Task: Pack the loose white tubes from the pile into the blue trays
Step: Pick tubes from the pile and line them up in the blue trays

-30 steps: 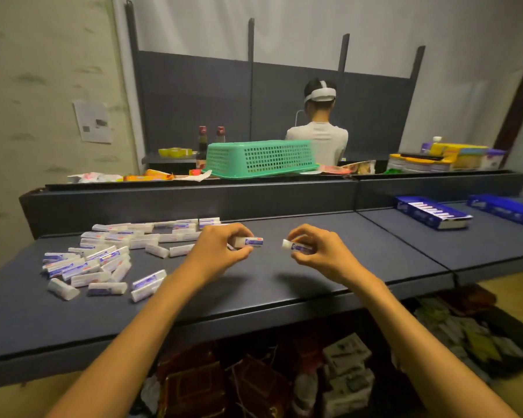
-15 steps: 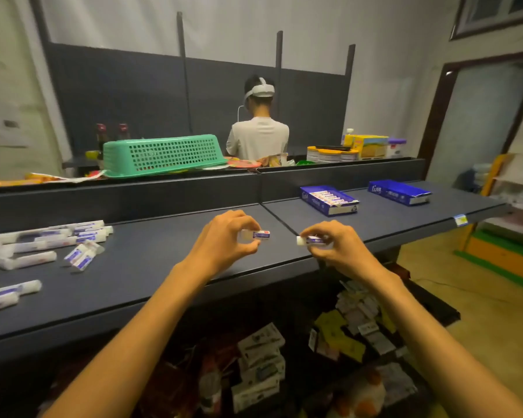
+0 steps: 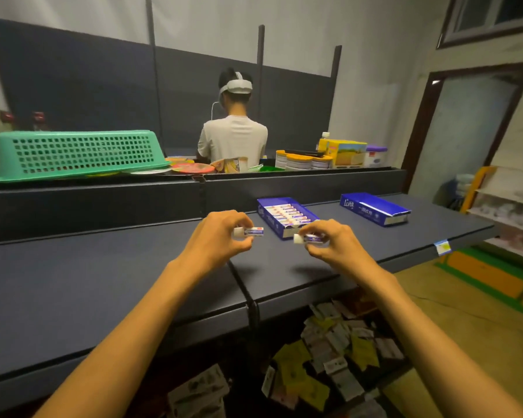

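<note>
The far blue tray (image 3: 375, 208) carries white script on its side that looks like "Line", with smaller print beside it too small to read; the tubes bear blue and purple label bands whose writing cannot be made out. A small blue and yellow tag (image 3: 442, 247) hangs on the front edge of the dark grey table (image 3: 103, 291), which is made of 2 sections meeting at a seam, with a raised dark ledge behind it. On that ledge sit an upturned green basket (image 3: 76, 153), plates, tins and a yellow box (image 3: 343, 152). Beyond it a person in a white shirt (image 3: 233, 138) stands facing away. Packets lie on a lower shelf (image 3: 329, 357) under the table. The left hand (image 3: 216, 239) pinches 1 white tube (image 3: 248, 232) between curled fingers and thumb, and the right hand (image 3: 334, 241) pinches another tube (image 3: 308, 238) the same way. Both tubes are held above the table, just in front of the near blue tray (image 3: 286, 217), which holds a row of tubes.
</note>
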The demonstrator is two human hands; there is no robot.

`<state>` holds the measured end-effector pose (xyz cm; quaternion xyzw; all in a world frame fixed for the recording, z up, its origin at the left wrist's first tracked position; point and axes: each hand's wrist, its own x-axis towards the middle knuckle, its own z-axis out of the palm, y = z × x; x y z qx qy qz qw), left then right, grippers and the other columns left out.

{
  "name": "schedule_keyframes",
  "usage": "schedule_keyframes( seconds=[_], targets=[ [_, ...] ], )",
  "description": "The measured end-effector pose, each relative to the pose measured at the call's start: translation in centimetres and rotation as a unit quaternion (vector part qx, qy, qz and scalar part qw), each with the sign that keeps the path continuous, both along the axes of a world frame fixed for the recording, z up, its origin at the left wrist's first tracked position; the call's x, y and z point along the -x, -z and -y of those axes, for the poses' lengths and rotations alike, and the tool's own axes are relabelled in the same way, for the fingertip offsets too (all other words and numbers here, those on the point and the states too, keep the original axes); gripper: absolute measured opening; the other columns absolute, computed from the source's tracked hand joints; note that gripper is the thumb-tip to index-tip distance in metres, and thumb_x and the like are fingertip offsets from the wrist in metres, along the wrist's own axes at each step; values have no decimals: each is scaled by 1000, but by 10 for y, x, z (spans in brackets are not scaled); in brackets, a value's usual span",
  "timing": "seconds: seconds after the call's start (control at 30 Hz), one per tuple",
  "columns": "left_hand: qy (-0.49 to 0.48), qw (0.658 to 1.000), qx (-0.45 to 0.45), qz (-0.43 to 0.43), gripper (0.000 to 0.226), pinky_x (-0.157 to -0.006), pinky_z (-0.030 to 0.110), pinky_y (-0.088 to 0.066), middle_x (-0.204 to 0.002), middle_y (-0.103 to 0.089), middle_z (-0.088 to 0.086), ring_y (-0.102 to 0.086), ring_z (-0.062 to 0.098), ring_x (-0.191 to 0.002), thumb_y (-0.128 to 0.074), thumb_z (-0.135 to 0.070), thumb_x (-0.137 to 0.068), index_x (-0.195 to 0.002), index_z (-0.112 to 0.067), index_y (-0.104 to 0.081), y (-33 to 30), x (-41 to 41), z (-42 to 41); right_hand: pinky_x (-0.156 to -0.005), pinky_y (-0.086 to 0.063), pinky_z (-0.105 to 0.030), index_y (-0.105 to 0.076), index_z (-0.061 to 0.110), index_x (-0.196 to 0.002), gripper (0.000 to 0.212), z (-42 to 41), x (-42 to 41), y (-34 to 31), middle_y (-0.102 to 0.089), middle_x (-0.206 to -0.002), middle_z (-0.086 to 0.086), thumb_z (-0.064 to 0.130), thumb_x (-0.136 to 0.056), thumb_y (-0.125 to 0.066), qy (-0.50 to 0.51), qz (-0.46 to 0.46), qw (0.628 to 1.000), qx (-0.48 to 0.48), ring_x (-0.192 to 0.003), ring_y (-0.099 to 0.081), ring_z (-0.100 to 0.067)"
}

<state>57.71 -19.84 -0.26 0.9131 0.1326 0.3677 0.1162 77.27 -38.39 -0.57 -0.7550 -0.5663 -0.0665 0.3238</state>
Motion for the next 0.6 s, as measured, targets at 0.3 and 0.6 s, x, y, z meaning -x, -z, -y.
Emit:
schedule_keyframes(
  seconds=[0.3,0.6],
  targets=[
    [-65,997,27,-28,23,-73,39,-56,-96,-70,-6,-63,15,-82,-74,-30,-77,-99,-25,-70,-21,-86,-35,-74,-44,-18,-65,24,-111,27,-55,-108,-20,-63,-111,0,19,-85,-72,-17,8,1000,18,-97,-55,-10],
    [-153,983,33,-93,25,-76,37,-55,-94,-71,-4,-64,18,-87,-72,-37,-79,-102,-28,-68,-26,-150,-55,-82,-53,-28,-67,19,-105,23,-127,-189,-19,-64,-106,2,17,-83,-73,-112,18,994,0,-97,-59,-10]
  ],
)
